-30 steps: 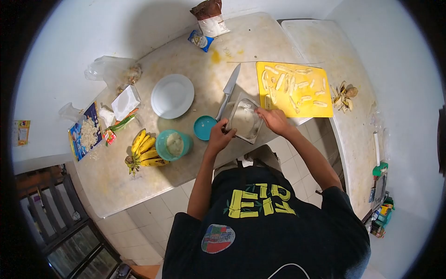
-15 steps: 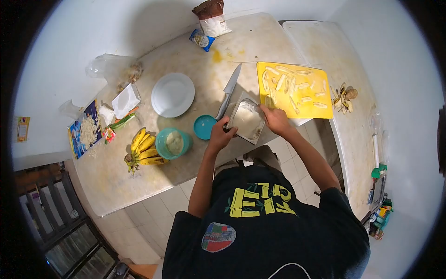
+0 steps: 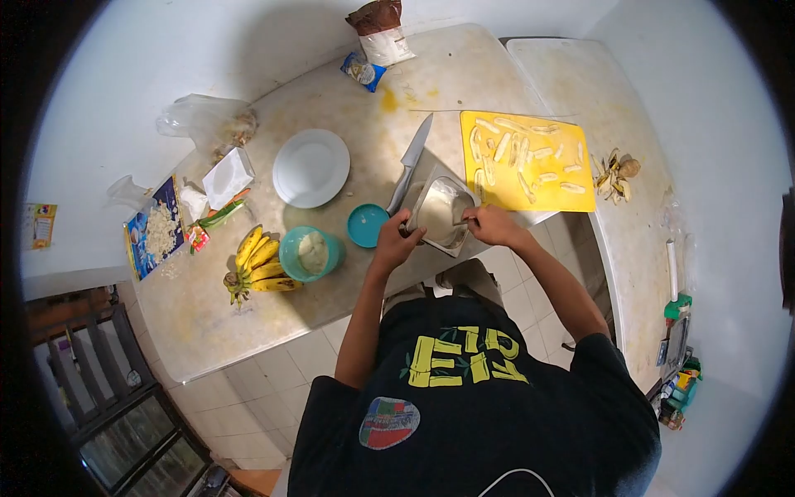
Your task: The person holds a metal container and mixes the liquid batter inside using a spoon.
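Observation:
A rectangular metal container (image 3: 439, 209) with pale, creamy batter inside sits tilted at the table's front edge. My left hand (image 3: 399, 240) is closed on its left rim, thumb on the near side. Over the right rim, my right hand (image 3: 492, 225) pinches a thin utensil (image 3: 460, 220) that reaches into the batter; its head is hidden. Just left of the container lie a large knife (image 3: 410, 161) and a round turquoise lid (image 3: 367, 225). Flattened banana pieces (image 3: 517, 151) are spread over a yellow cutting board (image 3: 563, 132) to the right.
Further left stand a turquoise tub (image 3: 335, 257) with white contents, a bunch of bananas (image 3: 263, 263) and a white plate (image 3: 311, 168). Flour bag (image 3: 383, 37) and blue packet (image 3: 363, 71) are at the back. Banana peels (image 3: 614, 176) lie right of the board.
My right hand has come off the container's right rim, shifted slightly nearer to me, and now pinches the thin utensil. My left hand keeps its hold on the container.

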Action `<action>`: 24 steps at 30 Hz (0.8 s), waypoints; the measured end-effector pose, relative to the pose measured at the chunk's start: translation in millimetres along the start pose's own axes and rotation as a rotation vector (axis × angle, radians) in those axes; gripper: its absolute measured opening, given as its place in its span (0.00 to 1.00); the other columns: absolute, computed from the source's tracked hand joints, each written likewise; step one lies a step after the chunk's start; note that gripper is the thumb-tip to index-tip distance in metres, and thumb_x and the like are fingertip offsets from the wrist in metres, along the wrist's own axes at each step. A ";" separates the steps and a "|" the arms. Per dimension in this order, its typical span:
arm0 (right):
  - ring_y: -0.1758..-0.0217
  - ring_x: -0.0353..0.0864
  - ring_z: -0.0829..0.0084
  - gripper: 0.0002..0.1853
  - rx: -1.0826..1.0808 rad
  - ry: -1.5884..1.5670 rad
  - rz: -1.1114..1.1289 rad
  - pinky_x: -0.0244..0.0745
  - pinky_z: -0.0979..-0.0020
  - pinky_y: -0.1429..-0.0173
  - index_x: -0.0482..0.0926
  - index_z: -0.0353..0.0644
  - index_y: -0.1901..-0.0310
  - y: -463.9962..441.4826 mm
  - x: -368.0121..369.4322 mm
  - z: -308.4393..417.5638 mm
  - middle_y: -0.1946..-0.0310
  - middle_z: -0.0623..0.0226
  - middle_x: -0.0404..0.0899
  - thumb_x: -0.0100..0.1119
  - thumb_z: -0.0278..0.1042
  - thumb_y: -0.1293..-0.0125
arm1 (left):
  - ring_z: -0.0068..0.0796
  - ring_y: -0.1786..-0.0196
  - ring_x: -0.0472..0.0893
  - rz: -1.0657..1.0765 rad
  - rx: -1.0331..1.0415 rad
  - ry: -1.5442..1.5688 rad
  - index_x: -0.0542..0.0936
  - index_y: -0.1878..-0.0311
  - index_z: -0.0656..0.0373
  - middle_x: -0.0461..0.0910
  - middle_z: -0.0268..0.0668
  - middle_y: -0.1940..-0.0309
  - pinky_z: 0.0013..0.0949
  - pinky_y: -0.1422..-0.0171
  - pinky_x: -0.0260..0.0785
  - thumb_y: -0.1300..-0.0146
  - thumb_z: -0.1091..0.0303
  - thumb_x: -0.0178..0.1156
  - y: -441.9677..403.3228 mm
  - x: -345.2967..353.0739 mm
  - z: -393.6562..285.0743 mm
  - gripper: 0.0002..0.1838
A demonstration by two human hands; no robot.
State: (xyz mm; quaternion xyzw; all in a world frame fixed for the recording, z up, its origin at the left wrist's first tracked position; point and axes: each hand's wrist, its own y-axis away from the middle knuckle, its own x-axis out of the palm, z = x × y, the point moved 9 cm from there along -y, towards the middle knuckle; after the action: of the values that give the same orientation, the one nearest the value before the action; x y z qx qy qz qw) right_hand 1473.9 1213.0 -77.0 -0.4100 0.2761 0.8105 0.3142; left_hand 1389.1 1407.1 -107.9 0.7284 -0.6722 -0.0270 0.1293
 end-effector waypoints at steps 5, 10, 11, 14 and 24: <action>0.57 0.86 0.48 0.14 0.235 0.074 -0.012 0.80 0.54 0.50 0.84 0.42 0.51 2.1 -0.2 -13.8 0.62 0.50 0.86 0.56 0.32 0.36 | 0.18 0.64 0.81 0.005 0.028 -0.024 0.75 0.61 0.63 0.77 0.31 0.68 0.27 0.65 0.79 0.37 0.78 0.68 4.3 0.5 3.5 0.09; 0.55 0.86 0.49 0.14 0.265 -0.334 -0.204 0.80 0.56 0.47 0.84 0.42 0.51 8.0 -8.0 -26.4 0.60 0.50 0.86 0.55 0.33 0.35 | 0.17 0.66 0.78 -0.005 0.024 -0.020 0.73 0.62 0.63 0.74 0.30 0.70 0.27 0.67 0.77 0.38 0.77 0.68 4.7 3.9 0.4 0.10; 0.55 0.86 0.49 0.14 0.220 -0.185 -0.118 0.80 0.56 0.48 0.84 0.42 0.51 7.2 -3.2 -20.9 0.60 0.50 0.86 0.56 0.33 0.35 | 0.17 0.66 0.78 -0.017 0.050 -0.048 0.73 0.62 0.63 0.74 0.30 0.70 0.27 0.67 0.77 0.38 0.78 0.68 4.6 2.7 2.2 0.10; 0.56 0.86 0.48 0.13 0.155 -0.017 0.011 0.80 0.55 0.49 0.84 0.42 0.52 6.9 14.2 -20.6 0.61 0.49 0.86 0.56 0.33 0.36 | 0.17 0.65 0.78 -0.024 0.070 -0.066 0.73 0.62 0.63 0.74 0.31 0.69 0.27 0.66 0.77 0.38 0.78 0.68 2.1 0.0 9.7 0.10; 0.63 0.85 0.46 0.10 0.133 -0.062 -0.187 0.80 0.52 0.56 0.86 0.43 0.58 6.4 -7.9 -18.3 0.68 0.48 0.85 0.61 0.33 0.40 | 0.20 0.62 0.81 -0.054 -0.022 0.076 0.74 0.61 0.62 0.76 0.31 0.65 0.29 0.62 0.83 0.37 0.78 0.67 9.8 1.0 5.5 0.09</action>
State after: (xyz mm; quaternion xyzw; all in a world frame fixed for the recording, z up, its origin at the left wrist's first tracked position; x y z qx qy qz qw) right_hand 1481.8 1193.7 -78.5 -0.3869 0.2799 0.7700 0.4231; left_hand 1378.5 1404.6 -110.9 0.7455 -0.6465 -0.0104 0.1618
